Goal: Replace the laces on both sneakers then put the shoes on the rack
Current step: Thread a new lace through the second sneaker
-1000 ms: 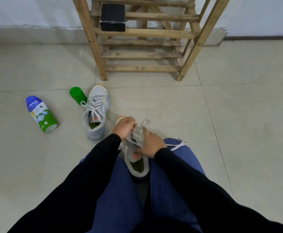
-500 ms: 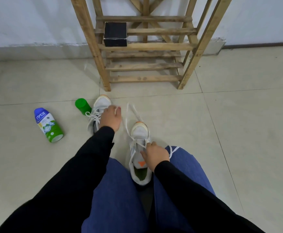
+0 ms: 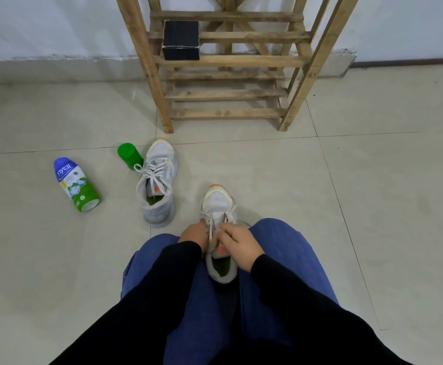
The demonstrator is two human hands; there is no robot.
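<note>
In front of the slatted wooden rack (image 3: 228,60) lies a grey mesh sneaker (image 3: 217,204); right hand (image 3: 237,242) pinches its flat white lace (image 3: 210,231), left hand (image 3: 192,234) touches its side, grip unclear; rounded bottle (image 3: 76,184) left of the rack reads "nycil"

Rack (image 3: 228,61) cut off at top; sneaker (image 3: 217,204) hides fingertips of left hand (image 3: 192,234)

right hand (image 3: 237,242) pinches a lace (image 3: 210,231) on the near sneaker (image 3: 217,201), left hand (image 3: 192,234) alongside.
</note>
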